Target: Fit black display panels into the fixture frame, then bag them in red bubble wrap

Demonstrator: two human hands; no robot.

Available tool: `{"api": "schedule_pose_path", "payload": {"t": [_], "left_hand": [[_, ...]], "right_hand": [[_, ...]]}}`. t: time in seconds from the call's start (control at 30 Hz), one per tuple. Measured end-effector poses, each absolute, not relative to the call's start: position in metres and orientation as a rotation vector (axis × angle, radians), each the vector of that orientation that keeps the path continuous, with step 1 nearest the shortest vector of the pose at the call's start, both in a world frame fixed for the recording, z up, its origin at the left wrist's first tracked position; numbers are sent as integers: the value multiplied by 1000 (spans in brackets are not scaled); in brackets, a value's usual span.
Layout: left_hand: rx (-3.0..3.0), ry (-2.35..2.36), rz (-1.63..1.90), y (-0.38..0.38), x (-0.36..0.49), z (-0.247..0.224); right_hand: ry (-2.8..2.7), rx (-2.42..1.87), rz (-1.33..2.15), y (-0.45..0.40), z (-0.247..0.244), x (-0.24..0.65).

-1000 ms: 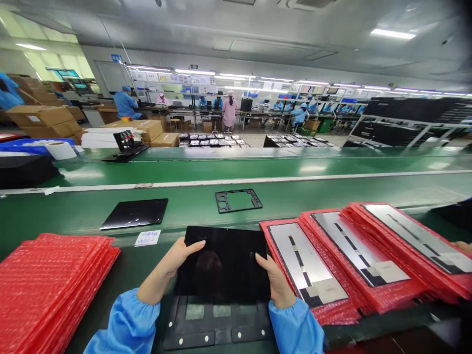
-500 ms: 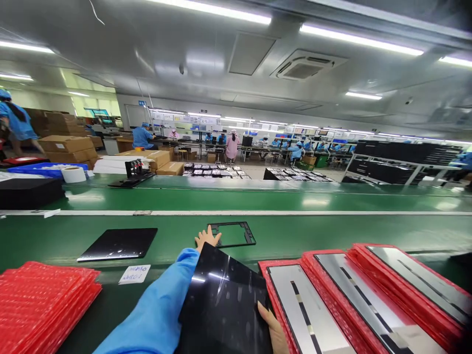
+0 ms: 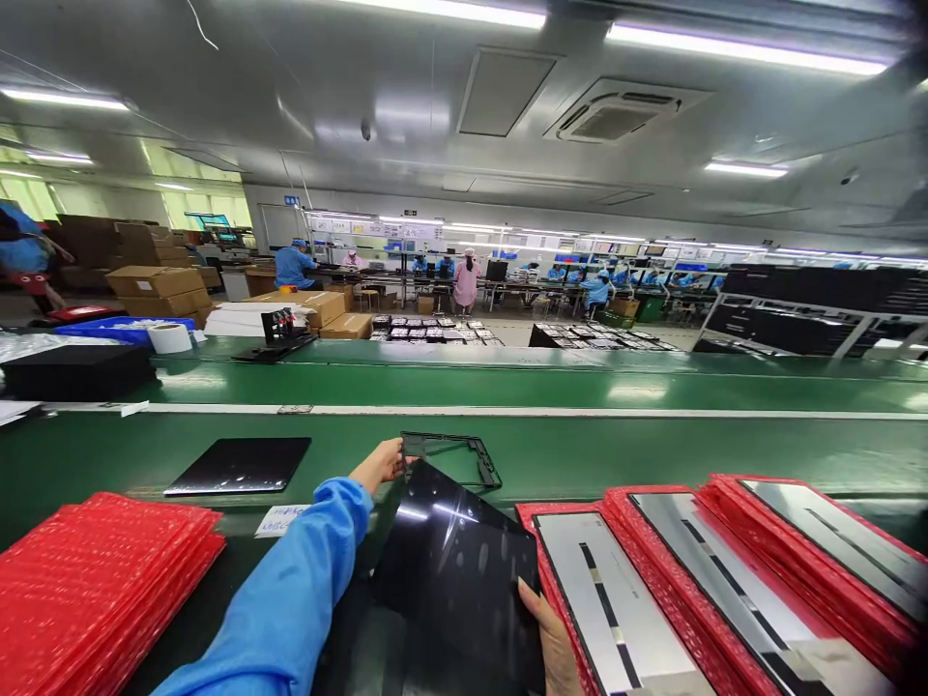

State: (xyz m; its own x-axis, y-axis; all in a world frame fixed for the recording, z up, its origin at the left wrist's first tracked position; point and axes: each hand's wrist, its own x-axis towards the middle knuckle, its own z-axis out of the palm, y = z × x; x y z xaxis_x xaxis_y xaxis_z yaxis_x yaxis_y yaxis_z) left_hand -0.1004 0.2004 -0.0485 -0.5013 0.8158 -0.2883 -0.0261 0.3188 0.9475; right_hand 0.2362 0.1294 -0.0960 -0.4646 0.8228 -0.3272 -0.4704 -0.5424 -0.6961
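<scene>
The black screen panel [image 3: 456,580] is clamped at its right edge by the right hand [image 3: 551,643], just beside the red bubble bags [image 3: 623,527]; the left hand [image 3: 381,462] is held open, apart from the panel, at the corner of the black frame [image 3: 449,438].

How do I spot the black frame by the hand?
Find the long green conveyor belt. Near the middle, by the person's left hand, lies a thin black frame. It is hollow, so green shows through, unlike the solid black panel beside it.

Free strip of green conveyor surface [image 3: 638,459] along the far side, right of a black open frame [image 3: 484,462] at the left hand [image 3: 378,462]. Hemming in the right hand [image 3: 551,643]: the held black panel [image 3: 456,570] and red-wrapped silver panels [image 3: 616,580]. Farther left, a flat black glass panel [image 3: 239,464] and stacked red bubble bags [image 3: 108,590].
</scene>
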Motion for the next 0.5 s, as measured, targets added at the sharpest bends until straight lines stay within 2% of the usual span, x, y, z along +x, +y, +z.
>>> {"api": "schedule_pose_path", "payload": {"t": [0.23,0.37,0.5], "left_hand": [[543,1542,1617,81,-89,-48],[523,1453,1694,11,-70,-48],[423,1372,1628,-35,-50,-60]], "right_hand": [[-560,-808,2211,130,-107,238],[-557,-851,2058,130,-98,241],[-607,-933,1868,133,-97,258]]}}
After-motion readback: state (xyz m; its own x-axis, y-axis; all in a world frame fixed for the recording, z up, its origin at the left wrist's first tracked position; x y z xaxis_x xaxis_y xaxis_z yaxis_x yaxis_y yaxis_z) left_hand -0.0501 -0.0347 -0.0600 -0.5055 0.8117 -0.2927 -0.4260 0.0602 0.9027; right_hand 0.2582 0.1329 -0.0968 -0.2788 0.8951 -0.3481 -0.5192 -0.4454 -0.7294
